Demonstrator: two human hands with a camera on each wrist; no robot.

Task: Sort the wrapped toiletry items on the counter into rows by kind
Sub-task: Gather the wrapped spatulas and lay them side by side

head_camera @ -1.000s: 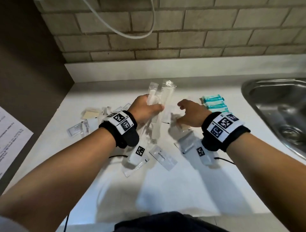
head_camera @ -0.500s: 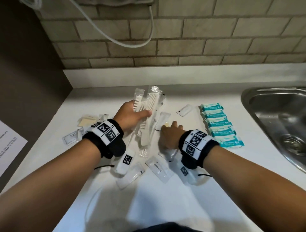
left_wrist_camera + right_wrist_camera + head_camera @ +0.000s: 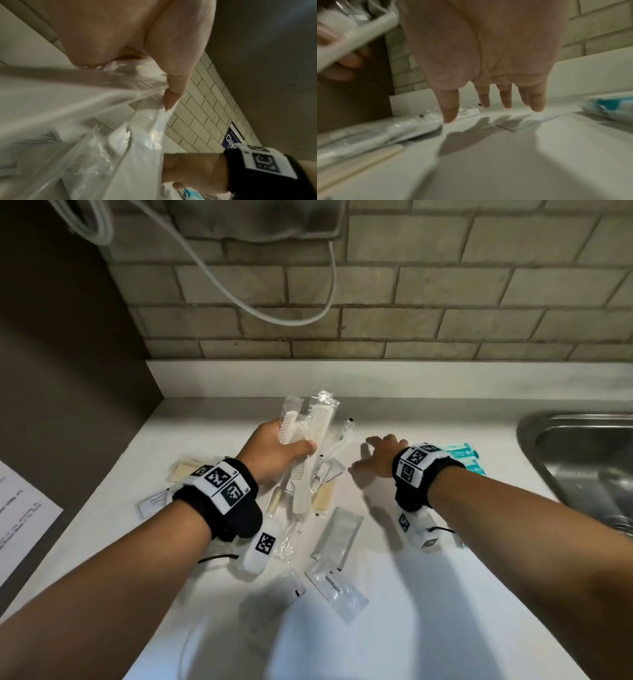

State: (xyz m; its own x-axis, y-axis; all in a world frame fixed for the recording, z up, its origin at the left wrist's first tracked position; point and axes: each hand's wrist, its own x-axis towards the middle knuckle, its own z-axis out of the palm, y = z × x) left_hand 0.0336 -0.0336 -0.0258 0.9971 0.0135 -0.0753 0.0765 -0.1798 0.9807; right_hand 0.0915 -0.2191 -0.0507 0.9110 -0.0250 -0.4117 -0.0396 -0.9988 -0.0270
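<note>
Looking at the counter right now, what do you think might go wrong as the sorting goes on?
The left hand grips several wrapped combs in slippery film as one fanned bundle; one may slide out. The open right hand hovers beside the teal packets, already in a row, and might knock them askew. The toothpaste sachet and the clear sachets lie under the forearms, which could drag them.
</note>
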